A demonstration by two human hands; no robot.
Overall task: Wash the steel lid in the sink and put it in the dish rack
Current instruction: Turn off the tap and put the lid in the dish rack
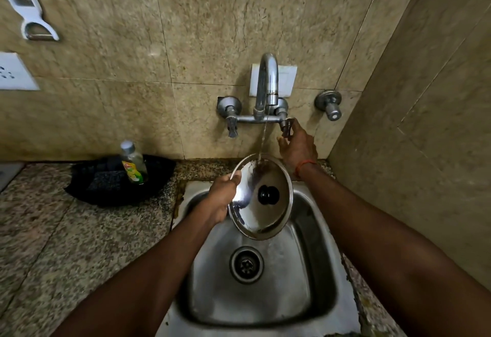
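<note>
A round steel lid (268, 217) with a black knob in its middle is held tilted over the steel sink (322, 262). My left hand (221, 198) grips the lid by its left rim. A thin stream of water runs from the tap spout (268, 81) onto the lid's top edge. My right hand (296, 145) is up at the wall, with its fingers on the right tap handle (286, 126). No dish rack is in view.
A black tray (106, 190) on the granite counter at the left holds a dish-soap bottle (134, 164) and a scrub pad. A second valve (329, 104) sticks out of the tiled wall right of the tap. A side wall closes in on the right.
</note>
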